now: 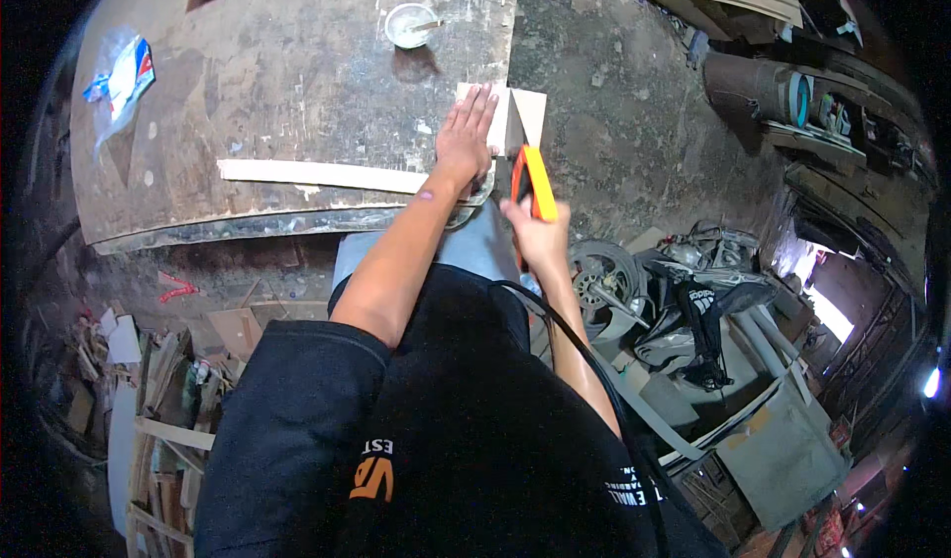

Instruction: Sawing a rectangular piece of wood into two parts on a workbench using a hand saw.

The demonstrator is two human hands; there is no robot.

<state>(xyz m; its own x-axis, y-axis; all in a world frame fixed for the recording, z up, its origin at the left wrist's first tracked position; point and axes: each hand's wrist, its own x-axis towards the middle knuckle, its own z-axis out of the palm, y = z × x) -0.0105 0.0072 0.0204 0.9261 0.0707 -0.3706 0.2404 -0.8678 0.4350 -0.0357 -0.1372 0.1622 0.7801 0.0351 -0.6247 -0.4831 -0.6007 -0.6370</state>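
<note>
At the table's (317, 83) right edge, the pale board (502, 119) looks light and stiff, best pinned where the left hand (466, 142) presses flat, unclenched, the right hand (542, 229) grasping the saw (541, 184).

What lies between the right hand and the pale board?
The yellow-orange saw spans from the right hand to the pale board, seen in the head view.

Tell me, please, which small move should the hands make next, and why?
Perhaps a gentle stroke of the handsaw, with the wooden board held down: the right hand grips the handsaw, which meets the board, and the left hand lies flat on the board, part of which overhangs the worktable.
</note>
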